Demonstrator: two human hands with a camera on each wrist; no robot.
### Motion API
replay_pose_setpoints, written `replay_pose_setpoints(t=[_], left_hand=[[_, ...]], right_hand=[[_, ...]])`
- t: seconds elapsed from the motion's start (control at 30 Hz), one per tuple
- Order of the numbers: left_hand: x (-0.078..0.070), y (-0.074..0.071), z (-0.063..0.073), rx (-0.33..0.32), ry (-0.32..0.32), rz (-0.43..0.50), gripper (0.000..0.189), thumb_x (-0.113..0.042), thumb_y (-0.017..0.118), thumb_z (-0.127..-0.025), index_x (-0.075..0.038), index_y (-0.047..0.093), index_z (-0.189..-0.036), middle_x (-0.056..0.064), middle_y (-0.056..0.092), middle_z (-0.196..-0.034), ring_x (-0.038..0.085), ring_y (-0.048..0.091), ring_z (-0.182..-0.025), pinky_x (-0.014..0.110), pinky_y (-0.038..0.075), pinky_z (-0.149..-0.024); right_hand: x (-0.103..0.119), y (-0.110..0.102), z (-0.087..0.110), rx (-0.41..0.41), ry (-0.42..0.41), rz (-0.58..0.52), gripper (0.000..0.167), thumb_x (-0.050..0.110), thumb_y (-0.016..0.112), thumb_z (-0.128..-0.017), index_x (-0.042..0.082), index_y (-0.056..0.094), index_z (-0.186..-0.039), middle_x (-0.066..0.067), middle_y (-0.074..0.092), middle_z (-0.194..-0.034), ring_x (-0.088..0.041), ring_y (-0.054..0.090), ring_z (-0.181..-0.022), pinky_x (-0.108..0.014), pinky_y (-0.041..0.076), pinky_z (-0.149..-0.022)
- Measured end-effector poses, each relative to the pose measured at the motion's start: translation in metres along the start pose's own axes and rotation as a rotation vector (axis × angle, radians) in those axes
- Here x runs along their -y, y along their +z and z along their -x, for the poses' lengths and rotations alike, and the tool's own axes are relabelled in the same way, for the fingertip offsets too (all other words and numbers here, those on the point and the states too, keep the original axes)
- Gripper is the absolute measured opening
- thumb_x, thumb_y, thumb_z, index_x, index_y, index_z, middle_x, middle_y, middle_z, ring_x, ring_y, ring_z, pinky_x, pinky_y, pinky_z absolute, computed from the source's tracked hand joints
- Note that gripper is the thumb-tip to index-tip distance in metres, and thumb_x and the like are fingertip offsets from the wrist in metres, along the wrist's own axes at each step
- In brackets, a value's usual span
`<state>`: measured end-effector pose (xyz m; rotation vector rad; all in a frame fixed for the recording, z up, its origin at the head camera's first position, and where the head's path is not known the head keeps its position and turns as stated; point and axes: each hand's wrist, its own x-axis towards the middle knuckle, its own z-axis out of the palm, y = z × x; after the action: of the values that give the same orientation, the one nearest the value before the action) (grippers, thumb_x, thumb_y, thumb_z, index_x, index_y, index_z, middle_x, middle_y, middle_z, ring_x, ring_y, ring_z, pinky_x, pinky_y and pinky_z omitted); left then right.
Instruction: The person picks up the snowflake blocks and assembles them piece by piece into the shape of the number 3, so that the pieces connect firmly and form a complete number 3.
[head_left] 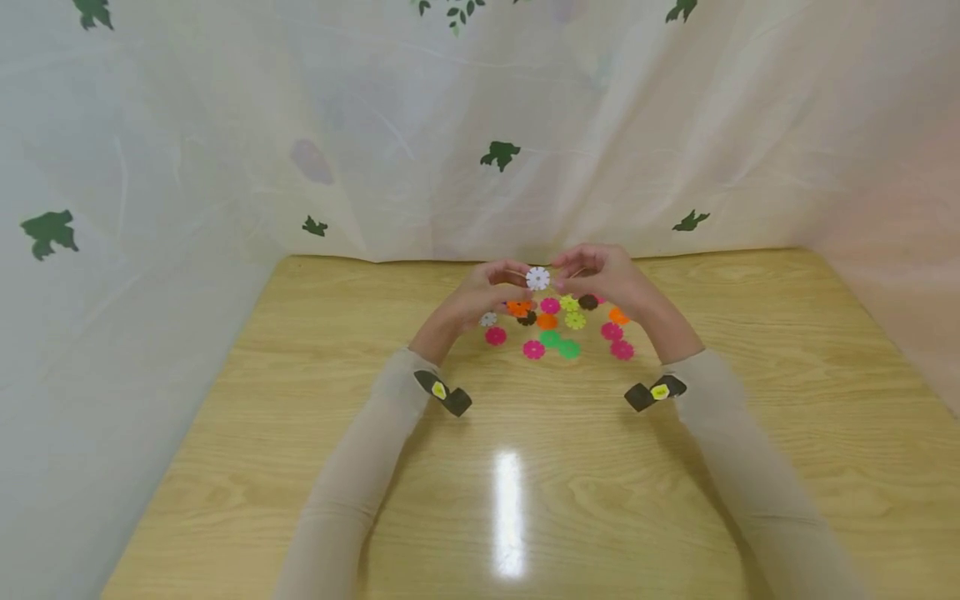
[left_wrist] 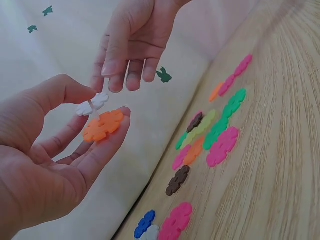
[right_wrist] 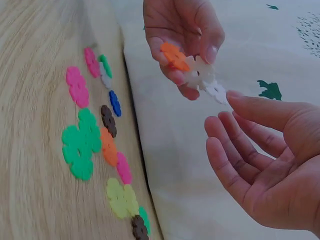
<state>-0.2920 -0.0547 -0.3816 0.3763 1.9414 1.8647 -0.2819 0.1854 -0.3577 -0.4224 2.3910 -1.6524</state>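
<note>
One orange disc (left_wrist: 104, 126) joined to two white discs (right_wrist: 206, 79), raised above the table (head_left: 570, 467), grasped by the fingers of the left hand (head_left: 482, 300). Just beside, right hand (head_left: 611, 277), fingers released, loosely spread. Below: two brown discs (left_wrist: 178, 180), two yellow discs (head_left: 575, 320), one blue disc (right_wrist: 115, 103).

Two beige-sleeved arms (head_left: 750, 450) reach forward, a person's bare left hand (head_left: 478, 296) pinching between thumb (left_wrist: 65, 90) and fingers (left_wrist: 107, 152), while the bare right hand (head_left: 611, 279) stands close by, its fingers loosely curved.
</note>
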Motion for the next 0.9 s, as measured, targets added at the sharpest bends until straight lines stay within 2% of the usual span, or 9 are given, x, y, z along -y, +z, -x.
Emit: replay_pose_setpoints(t=[0.1, 0.17, 0.27, 0.37, 0.5, 0.6, 0.7, 0.77, 0.9], left_hand=[[0.000, 0.000, 0.000, 0.001, 0.007, 0.016, 0.030, -0.003, 0.068, -0.092, -0.004, 0.061, -0.121, 0.006, 0.061, -0.113, 0.017, 0.071, -0.089, 0.027, 0.059, -0.072], [0.001, -0.001, 0.000, 0.002, 0.009, 0.022, 0.029, -0.002, 0.068, -0.092, -0.004, 0.061, -0.120, 0.006, 0.060, -0.113, 0.020, 0.073, -0.092, 0.028, 0.059, -0.072], [0.002, -0.002, 0.000, 0.002, 0.005, 0.017, 0.028, -0.003, 0.068, -0.092, -0.004, 0.061, -0.119, 0.006, 0.060, -0.114, 0.032, 0.072, -0.104, 0.029, 0.057, -0.072], [0.003, -0.004, -0.001, -0.003, -0.005, -0.005, 0.029, -0.003, 0.069, -0.093, -0.005, 0.061, -0.121, 0.006, 0.061, -0.117, 0.041, 0.065, -0.118, 0.032, 0.052, -0.071], [0.003, -0.005, -0.001, -0.006, -0.002, -0.010, 0.031, -0.002, 0.068, -0.094, -0.005, 0.061, -0.124, 0.007, 0.061, -0.117, 0.046, 0.061, -0.122, 0.030, 0.050, -0.066], [0.003, -0.005, -0.002, -0.012, 0.003, -0.008, 0.032, -0.001, 0.069, -0.094, -0.004, 0.061, -0.124, 0.007, 0.062, -0.116, 0.041, 0.067, -0.113, 0.027, 0.049, -0.062], [0.003, -0.005, -0.002, -0.011, 0.001, -0.011, 0.031, -0.001, 0.070, -0.093, -0.005, 0.062, -0.123, 0.005, 0.063, -0.115, 0.026, 0.070, -0.097, 0.025, 0.049, -0.061], [0.004, -0.005, -0.002, -0.008, -0.001, -0.012, 0.031, -0.001, 0.070, -0.092, -0.005, 0.063, -0.122, 0.005, 0.063, -0.114, 0.017, 0.068, -0.089, 0.025, 0.048, -0.060], [0.005, -0.005, -0.002, -0.003, 0.003, -0.021, 0.030, -0.002, 0.072, -0.091, -0.006, 0.063, -0.120, 0.004, 0.063, -0.113, 0.013, 0.065, -0.083, 0.025, 0.047, -0.059]], right_hand=[[0.000, -0.005, 0.001, 0.061, 0.015, 0.046, 0.033, 0.009, 0.076, -0.092, -0.002, 0.067, -0.122, -0.003, 0.073, -0.094, -0.022, 0.072, -0.086, -0.032, 0.063, -0.077], [-0.001, -0.007, 0.003, 0.127, 0.017, 0.078, 0.034, 0.007, 0.076, -0.092, -0.006, 0.066, -0.122, -0.005, 0.074, -0.094, -0.021, 0.072, -0.086, -0.032, 0.063, -0.079], [-0.007, -0.010, 0.005, 0.222, 0.026, 0.145, 0.035, 0.004, 0.075, -0.091, -0.009, 0.064, -0.121, -0.010, 0.075, -0.096, -0.018, 0.072, -0.087, -0.030, 0.062, -0.082], [-0.013, -0.011, 0.007, 0.292, 0.032, 0.205, 0.033, 0.002, 0.076, -0.089, -0.010, 0.064, -0.118, -0.015, 0.074, -0.096, -0.019, 0.071, -0.087, -0.027, 0.061, -0.082], [-0.022, -0.010, 0.009, 0.348, 0.036, 0.258, 0.027, -0.001, 0.076, -0.087, -0.010, 0.067, -0.111, -0.019, 0.073, -0.094, -0.022, 0.070, -0.084, -0.027, 0.061, -0.078], [-0.028, -0.009, 0.010, 0.381, 0.026, 0.282, 0.024, -0.002, 0.077, -0.086, -0.008, 0.069, -0.108, -0.018, 0.073, -0.093, -0.022, 0.069, -0.082, -0.026, 0.060, -0.076], [-0.032, -0.007, 0.012, 0.407, 0.006, 0.306, 0.024, -0.002, 0.078, -0.085, -0.007, 0.070, -0.106, -0.017, 0.073, -0.093, -0.022, 0.068, -0.081, -0.025, 0.060, -0.075], [-0.034, -0.005, 0.013, 0.418, -0.003, 0.326, 0.024, 0.000, 0.079, -0.084, -0.006, 0.070, -0.105, -0.016, 0.073, -0.092, -0.022, 0.066, -0.080, -0.024, 0.059, -0.074], [-0.037, 0.000, 0.015, 0.421, -0.005, 0.352, 0.025, 0.002, 0.082, -0.083, -0.006, 0.071, -0.103, -0.015, 0.070, -0.089, -0.018, 0.062, -0.078, -0.022, 0.056, -0.070]])
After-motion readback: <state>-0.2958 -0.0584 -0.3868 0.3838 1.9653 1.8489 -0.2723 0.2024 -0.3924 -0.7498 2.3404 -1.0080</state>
